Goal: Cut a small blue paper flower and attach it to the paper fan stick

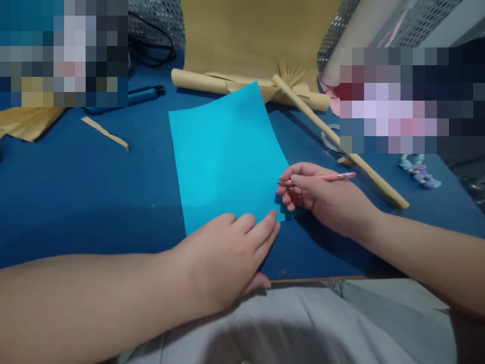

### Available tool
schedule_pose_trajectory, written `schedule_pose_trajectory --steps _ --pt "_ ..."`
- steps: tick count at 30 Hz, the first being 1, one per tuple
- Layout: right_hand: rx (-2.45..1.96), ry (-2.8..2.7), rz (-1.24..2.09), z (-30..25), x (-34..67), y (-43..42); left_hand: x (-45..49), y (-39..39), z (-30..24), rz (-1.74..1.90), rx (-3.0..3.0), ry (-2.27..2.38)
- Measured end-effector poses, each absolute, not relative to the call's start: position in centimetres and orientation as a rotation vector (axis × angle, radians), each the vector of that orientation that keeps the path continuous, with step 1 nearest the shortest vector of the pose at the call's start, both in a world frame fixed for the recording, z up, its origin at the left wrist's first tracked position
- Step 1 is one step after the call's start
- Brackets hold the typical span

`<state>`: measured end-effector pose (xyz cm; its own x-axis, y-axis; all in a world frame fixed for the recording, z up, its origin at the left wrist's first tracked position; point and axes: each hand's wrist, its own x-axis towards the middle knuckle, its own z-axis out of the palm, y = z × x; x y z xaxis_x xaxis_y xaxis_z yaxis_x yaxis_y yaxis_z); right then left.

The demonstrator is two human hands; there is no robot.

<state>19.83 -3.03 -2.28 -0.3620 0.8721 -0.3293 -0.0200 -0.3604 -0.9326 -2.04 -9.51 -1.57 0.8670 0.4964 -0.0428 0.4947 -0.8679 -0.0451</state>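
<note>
On blue tabletop (144,202): turquoise paper sheet (223,156), spread before both hands.
Right hand (324,202): gripping pink pencil (329,177), point over sheet's right side.
Left hand (227,253): flattened, fingers extended across near edge.
Beyond sheet: rolled brown paper (200,81).

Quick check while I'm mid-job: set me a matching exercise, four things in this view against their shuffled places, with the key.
Things:
1. pink pencil
2. bright blue sheet
3. string of beads
4. narrow paper strip

Places:
A. near the right edge of the table
B. partly under the left hand
C. lying left of the sheet
D. gripped in the right hand

Pairs: 1-D, 2-B, 3-A, 4-C
</note>
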Motion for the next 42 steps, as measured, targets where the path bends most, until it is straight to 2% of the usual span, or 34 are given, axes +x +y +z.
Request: schedule_pose_trajectory --steps 2,5,8,15,19,23,28,30,32,33,34,37,38,42 --pt "-1.240 -1.399 1.731 -2.3 19.9 -3.4 -1.3 -10.0 -1.4 0.177 -3.029 -0.871" --pt "-1.182 -1.843 1.474 -2.3 20.3 -3.3 -0.1 -10.8 -1.2 0.283 -3.010 -0.935" --pt "-1.081 -1.984 1.296 -2.4 20.3 -2.6 0.5 -11.0 -1.5 0.298 -2.983 -0.958" --pt "-1.148 -1.532 1.643 -2.9 19.2 -0.1 0.0 -9.8 -1.9 0.241 -3.105 -0.968" --pt "-1.033 -1.433 1.582 -3.4 19.7 0.0 -0.4 -9.0 -1.6 0.284 -3.209 -0.956" --pt "-0.970 -1.387 1.579 -3.4 19.9 -0.3 -0.7 -8.7 -1.8 0.154 -3.282 -0.990" --pt "-0.726 -1.244 2.128 -3.1 18.7 0.2 -0.2 -9.2 -2.5 0.028 -3.169 -0.976" --pt "-0.723 -1.332 1.956 -3.1 18.3 0.3 -0.1 -9.4 -2.7 0.017 -3.143 -0.965" --pt "-0.742 -1.388 1.445 -2.9 18.2 0.2 0.0 -9.5 -2.7 0.017 -3.113 -0.949" --pt "-0.723 -1.375 1.290 -2.8 18.2 0.1 0.0 -9.6 -2.7 0.018 -3.102 -0.942" --pt "-0.703 -1.371 1.275 -2.7 18.3 0.0 0.0 -9.6 -2.6 0.021 -3.095 -0.940" --pt "-0.724 -1.443 1.698 -2.8 18.3 0.0 -0.1 -9.5 -2.5 0.028 -3.091 -0.931" --pt "-0.771 -1.483 1.731 -3.0 18.3 0.2 -0.2 -9.4 -2.5 0.029 -3.090 -0.921" --pt "-0.917 -1.427 1.100 -3.4 19.1 0.8 -0.4 -9.9 -2.4 0.013 -3.043 -0.866"
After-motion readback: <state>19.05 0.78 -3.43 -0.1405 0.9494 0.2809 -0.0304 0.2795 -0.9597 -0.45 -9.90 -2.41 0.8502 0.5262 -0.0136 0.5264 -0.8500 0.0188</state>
